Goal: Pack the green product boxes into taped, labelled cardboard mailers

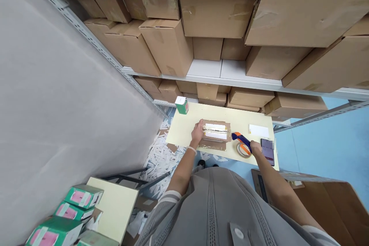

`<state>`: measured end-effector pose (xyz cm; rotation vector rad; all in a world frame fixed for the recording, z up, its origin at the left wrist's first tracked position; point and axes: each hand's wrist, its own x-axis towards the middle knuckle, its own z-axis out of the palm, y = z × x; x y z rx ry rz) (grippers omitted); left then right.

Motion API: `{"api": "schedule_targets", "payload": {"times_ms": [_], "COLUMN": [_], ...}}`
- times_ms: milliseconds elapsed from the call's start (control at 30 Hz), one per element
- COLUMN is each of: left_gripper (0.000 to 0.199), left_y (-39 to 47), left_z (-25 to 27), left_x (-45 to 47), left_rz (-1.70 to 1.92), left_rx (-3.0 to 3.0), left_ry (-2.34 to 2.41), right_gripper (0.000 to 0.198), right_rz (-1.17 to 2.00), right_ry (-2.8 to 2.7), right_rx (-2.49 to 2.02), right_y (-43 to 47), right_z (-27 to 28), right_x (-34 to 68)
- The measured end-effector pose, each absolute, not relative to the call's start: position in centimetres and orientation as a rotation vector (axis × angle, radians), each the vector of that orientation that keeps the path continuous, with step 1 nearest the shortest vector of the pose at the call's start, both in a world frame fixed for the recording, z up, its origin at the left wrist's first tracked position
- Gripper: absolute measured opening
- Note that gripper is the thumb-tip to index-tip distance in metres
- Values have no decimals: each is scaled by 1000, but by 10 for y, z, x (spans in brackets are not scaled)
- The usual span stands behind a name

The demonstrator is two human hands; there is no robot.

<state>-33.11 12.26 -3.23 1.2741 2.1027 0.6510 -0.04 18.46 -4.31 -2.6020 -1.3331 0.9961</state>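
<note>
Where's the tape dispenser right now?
In the head view, the tape dispenser is in the right hand, at the table's near side, between the taped carton on its left and the phone on its right.

A small box (181,106) stands at the surface's (230,115) far left corner, a carton (215,130) mid-surface, a tape dispenser (243,140) right of it, a phone (267,152) at the near right corner.

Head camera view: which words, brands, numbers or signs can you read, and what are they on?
No text is readable:
White strips on the taped carton: too small.
Phone screen: too blurred.
White card on the table: too small.
Green-and-white box: too small.
Green boxes, lower left: too blurred.
</note>
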Motion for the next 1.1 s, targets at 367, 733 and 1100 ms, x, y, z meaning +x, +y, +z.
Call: {"api": "schedule_targets", "payload": {"times_ms": [367, 733, 1100], "left_gripper": [49, 51, 58], "left_y": [122, 118, 129], "left_z": [-35, -37, -22], "left_x": [-335, -336, -307], "left_rz": [655, 667, 458], "left_rx": [1299, 1339, 1767], "left_ry": [2106, 2078, 2346], "right_gripper": [69, 40, 50], "right_rz": [831, 765, 266], "right_ry": [-1337, -1846, -2200], "right_rx": [-2663, -2406, -1878], "right_y": [142, 138, 154], "right_z": [-54, -69, -28], "right_x": [15, -30, -103]}}
